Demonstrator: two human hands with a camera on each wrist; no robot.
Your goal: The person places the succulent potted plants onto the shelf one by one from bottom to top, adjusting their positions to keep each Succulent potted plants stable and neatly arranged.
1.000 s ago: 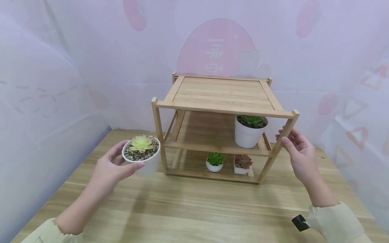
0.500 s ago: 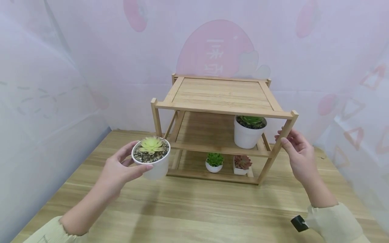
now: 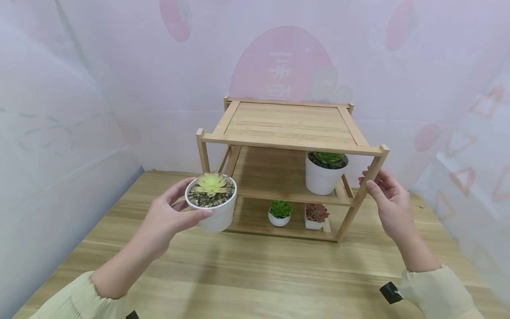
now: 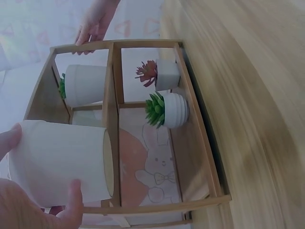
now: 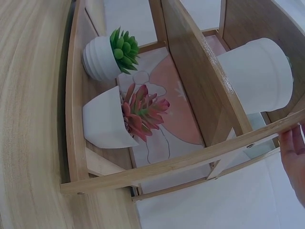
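My left hand (image 3: 165,217) grips a white pot with a pale yellow-green succulent (image 3: 213,201), thumb on its near side. The pot is lifted off the table, in front of the left post of a wooden shelf rack (image 3: 295,126). With thumb and fingers, my right hand (image 3: 392,206) holds the rack's right front post. On the middle shelf, at the right, stands a large white pot with a green succulent (image 3: 324,175). Below it, the bottom shelf bears a small round white pot with a green succulent (image 3: 280,213) and a square white pot with a reddish succulent (image 3: 316,216).
The rack stands on a wood-grain table (image 3: 255,274). Behind it and at both sides hang pale printed cloths (image 3: 167,79). The rack's top board and front rails border the shelf openings.
My left hand has carried the yellow-green potted succulent to the right, from beside the rack's left post to in front of it. The right hand stays on its post.
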